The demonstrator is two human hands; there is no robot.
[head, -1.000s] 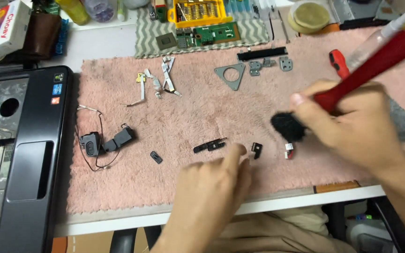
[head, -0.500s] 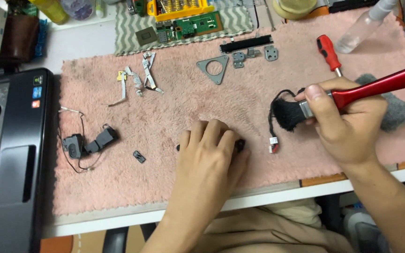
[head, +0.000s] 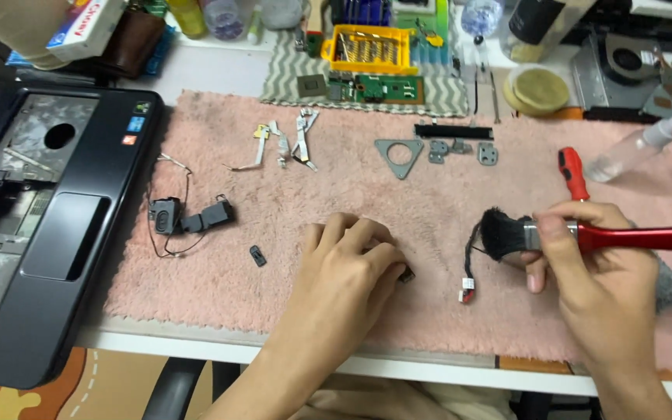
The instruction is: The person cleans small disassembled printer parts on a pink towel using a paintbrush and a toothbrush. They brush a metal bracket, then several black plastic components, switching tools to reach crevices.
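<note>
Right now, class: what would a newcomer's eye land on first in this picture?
The red-handled brush, held in the right hand at the right of the pink mat. The left hand presses on small black parts at mid-mat. An opened black laptop shell lies at the far left.

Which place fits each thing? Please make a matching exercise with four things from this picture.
Things:
1. brush
2. screwdriver
3. laptop case
4. triangular metal bracket

Places:
A. at the left edge of the desk
B. on the pink mat, near its far edge
C. in the right hand
D. on the mat, just beyond the right hand

Pairs: 1-C, 2-D, 3-A, 4-B
</note>
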